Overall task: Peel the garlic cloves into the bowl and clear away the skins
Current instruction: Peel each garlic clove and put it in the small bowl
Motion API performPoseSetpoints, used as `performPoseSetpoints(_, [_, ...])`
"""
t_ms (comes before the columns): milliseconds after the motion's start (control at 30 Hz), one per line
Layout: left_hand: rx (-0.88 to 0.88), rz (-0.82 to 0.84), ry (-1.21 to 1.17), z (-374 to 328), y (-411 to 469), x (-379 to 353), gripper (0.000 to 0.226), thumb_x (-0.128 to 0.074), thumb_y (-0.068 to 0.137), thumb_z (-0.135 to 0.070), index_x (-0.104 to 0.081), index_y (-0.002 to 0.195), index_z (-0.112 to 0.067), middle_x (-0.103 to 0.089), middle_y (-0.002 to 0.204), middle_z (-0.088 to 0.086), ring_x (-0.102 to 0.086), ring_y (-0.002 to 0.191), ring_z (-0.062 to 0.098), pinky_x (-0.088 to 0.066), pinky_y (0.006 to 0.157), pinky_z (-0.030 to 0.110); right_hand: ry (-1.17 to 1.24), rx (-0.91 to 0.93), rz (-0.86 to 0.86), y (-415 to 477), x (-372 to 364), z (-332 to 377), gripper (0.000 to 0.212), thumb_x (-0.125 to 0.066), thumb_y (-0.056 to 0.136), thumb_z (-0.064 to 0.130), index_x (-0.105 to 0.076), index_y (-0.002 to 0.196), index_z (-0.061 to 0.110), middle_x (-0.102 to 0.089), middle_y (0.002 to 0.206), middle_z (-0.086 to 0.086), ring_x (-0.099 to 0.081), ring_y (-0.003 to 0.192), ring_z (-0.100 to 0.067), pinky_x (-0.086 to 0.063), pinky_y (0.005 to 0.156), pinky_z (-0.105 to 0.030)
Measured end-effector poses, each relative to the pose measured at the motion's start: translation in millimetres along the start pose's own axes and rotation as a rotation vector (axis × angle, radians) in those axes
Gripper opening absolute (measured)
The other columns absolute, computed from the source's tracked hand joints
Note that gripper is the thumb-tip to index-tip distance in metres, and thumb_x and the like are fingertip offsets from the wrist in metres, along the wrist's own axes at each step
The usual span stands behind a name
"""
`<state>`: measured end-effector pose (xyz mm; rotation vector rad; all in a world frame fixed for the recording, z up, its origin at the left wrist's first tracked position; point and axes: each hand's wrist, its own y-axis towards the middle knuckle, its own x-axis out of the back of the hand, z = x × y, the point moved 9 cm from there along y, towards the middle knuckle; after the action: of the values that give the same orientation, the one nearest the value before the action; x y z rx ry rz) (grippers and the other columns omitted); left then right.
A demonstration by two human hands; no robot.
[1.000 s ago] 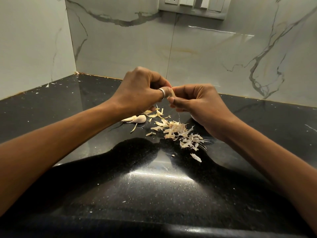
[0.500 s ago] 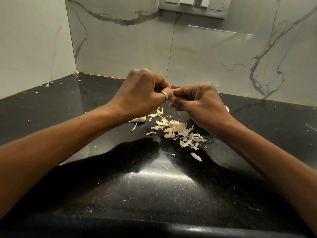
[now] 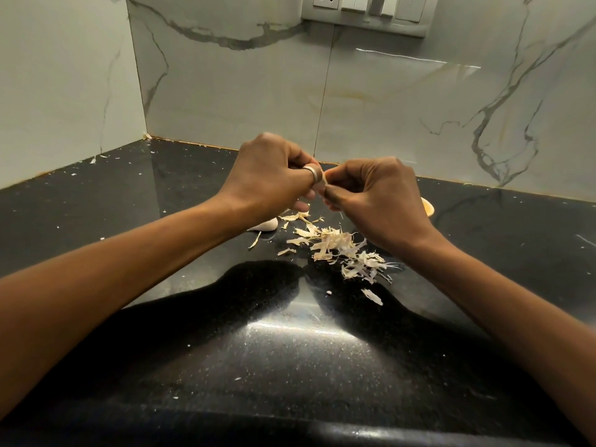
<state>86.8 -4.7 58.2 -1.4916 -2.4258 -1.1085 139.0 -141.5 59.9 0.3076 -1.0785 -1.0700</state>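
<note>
My left hand (image 3: 271,175) and my right hand (image 3: 377,195) meet above the black counter (image 3: 258,350), fingertips pinched together on one small garlic clove (image 3: 323,181), mostly hidden between them. A silver ring sits on my left thumb. Below the hands lies a pile of pale garlic skins (image 3: 342,250). An unpeeled clove (image 3: 266,225) rests on the counter under my left wrist. Behind my right hand, an orange-yellow edge (image 3: 427,206) peeks out; I cannot tell what it belongs to.
Marble-patterned walls (image 3: 225,91) close the counter at the back and left, forming a corner. A switch and socket plate (image 3: 367,11) is mounted on the back wall. Small skin flecks (image 3: 372,296) lie scattered over the counter.
Both hands have stayed together on the clove, shifting slightly up and right. The orange-yellow edge behind my right hand has come into view.
</note>
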Motion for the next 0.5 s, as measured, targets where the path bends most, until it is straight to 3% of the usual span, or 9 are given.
performPoseSetpoints(200, [0.216, 0.107, -0.251, 12, -3, -10, 0.010, -0.064, 0.096, -0.005, -0.072, 0.095, 0.001, -0.073, 0.083, 0.014, -0.071, 0.071, 0.014, -0.060, 0.059, 0.029, -0.041, 0.017, -0.011, 1, 4, -1, 0.007, -0.082, 0.087, 0.021, -0.083, 0.092, 0.016, -0.076, 0.074, 0.007, -0.072, 0.067, -0.009, -0.059, 0.066, -0.037])
performPoseSetpoints(300, [0.249, 0.121, -0.265, 13, -4, -12, 0.010, -0.064, 0.096, -0.005, -0.071, 0.095, 0.002, -0.071, 0.082, 0.014, -0.069, 0.068, 0.012, -0.059, 0.058, 0.027, -0.066, 0.050, -0.018, 1, 5, 1, 0.007, -0.081, 0.086, 0.015, -0.083, 0.092, 0.016, -0.078, 0.080, 0.005, -0.073, 0.072, -0.007, -0.059, 0.069, -0.034])
performPoseSetpoints(433, [0.262, 0.114, -0.230, 15, -3, -13, 0.011, -0.063, 0.096, -0.003, -0.070, 0.093, 0.004, -0.070, 0.080, 0.015, -0.068, 0.066, 0.013, -0.060, 0.058, 0.027, -0.125, 0.084, -0.015, 0, 3, 3, 0.010, -0.079, 0.086, 0.007, -0.083, 0.091, 0.015, -0.078, 0.080, 0.005, -0.069, 0.072, -0.003, -0.056, 0.066, -0.021])
performPoseSetpoints(500, [0.258, 0.107, -0.210, 15, -4, -14, 0.012, -0.061, 0.097, -0.002, -0.070, 0.091, 0.004, -0.069, 0.078, 0.014, -0.068, 0.065, 0.013, -0.059, 0.058, 0.026, -0.168, 0.113, -0.018, -1, 2, 6, 0.012, -0.076, 0.086, 0.005, -0.082, 0.091, 0.014, -0.078, 0.080, 0.003, -0.069, 0.069, -0.006, -0.056, 0.067, -0.026])
